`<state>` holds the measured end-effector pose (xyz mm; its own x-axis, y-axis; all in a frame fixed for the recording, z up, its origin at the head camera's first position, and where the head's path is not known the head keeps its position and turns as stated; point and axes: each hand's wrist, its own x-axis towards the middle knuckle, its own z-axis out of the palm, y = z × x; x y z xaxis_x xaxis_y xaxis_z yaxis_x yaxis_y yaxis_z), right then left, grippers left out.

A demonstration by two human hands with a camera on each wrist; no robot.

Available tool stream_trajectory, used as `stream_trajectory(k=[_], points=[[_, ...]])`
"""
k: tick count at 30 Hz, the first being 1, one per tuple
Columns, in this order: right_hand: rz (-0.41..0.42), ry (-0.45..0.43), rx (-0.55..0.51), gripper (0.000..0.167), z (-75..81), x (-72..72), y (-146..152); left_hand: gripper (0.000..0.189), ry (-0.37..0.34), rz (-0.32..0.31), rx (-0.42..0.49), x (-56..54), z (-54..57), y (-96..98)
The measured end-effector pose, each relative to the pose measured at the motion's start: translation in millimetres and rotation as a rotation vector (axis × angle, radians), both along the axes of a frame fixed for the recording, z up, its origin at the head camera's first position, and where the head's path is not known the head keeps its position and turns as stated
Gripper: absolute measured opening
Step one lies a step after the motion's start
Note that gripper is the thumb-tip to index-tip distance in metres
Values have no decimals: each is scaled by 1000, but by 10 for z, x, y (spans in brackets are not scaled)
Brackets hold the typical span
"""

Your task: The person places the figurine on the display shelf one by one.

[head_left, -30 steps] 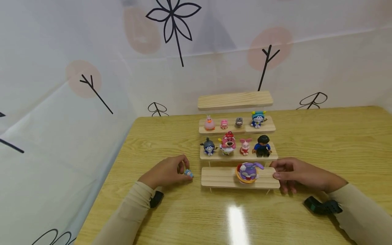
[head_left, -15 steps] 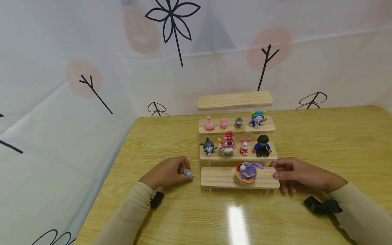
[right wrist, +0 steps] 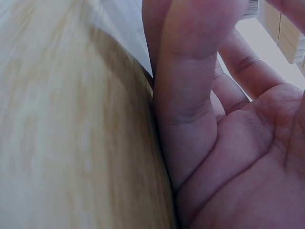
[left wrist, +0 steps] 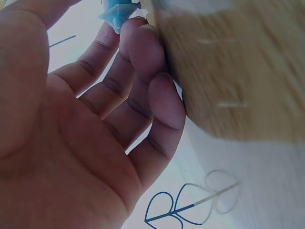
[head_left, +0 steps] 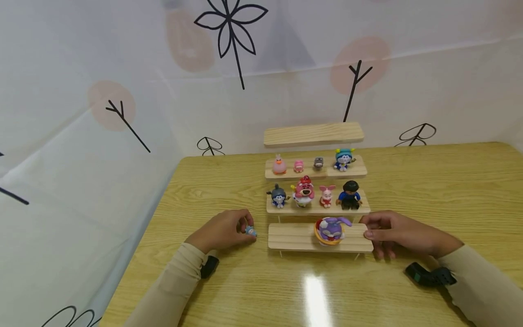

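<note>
Between thumb and index finger, my left hand (head_left: 222,229) pinches a small light-blue figurine (head_left: 251,231) just above or on the table, left of a tiered wooden display shelf (head_left: 288,237). The left wrist view shows only the lower part of that blue figurine at its top edge; the other fingers curl loosely along the tabletop. My right hand (head_left: 404,234) grips the right end of the lowest tier, thumb on its front corner and fingers behind. On this tier, right of its middle, sits a purple rabbit figurine (head_left: 333,229) in an orange-rimmed round base.
The middle tier bears a grey-hatted figurine (head_left: 279,197), a pink bear (head_left: 303,193), a pink piglet (head_left: 326,197) and a dark-haired toy figure (head_left: 350,195). Several more figurines stand on the tier behind, below a bare top board (head_left: 313,134). A patterned cloth (head_left: 286,100) hangs behind the table.
</note>
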<state>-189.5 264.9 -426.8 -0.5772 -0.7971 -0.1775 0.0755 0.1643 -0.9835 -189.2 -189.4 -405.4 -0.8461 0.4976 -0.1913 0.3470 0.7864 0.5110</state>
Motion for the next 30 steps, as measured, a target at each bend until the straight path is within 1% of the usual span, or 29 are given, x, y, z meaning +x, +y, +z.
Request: stream_trajectory(k=[6, 15, 18, 23, 27, 30], points=[[-4, 3, 11, 22, -10, -3, -1, 21, 0, 12, 15, 11, 17, 12], [0, 0, 2, 22, 1, -6, -7, 18, -41, 25, 119, 48, 108, 52], [2, 0, -2, 22, 2, -3, -2, 17, -41, 18, 150, 56, 142, 71], [5, -1, -6, 22, -4, -6, -1, 17, -12, -6, 203, 81, 188, 89], [7, 1, -6, 22, -8, -7, 1, 22, 33, -41, 237, 88, 215, 99], [8, 3, -10, 22, -7, -7, 1, 27, 72, -59, 246, 90, 228, 102]])
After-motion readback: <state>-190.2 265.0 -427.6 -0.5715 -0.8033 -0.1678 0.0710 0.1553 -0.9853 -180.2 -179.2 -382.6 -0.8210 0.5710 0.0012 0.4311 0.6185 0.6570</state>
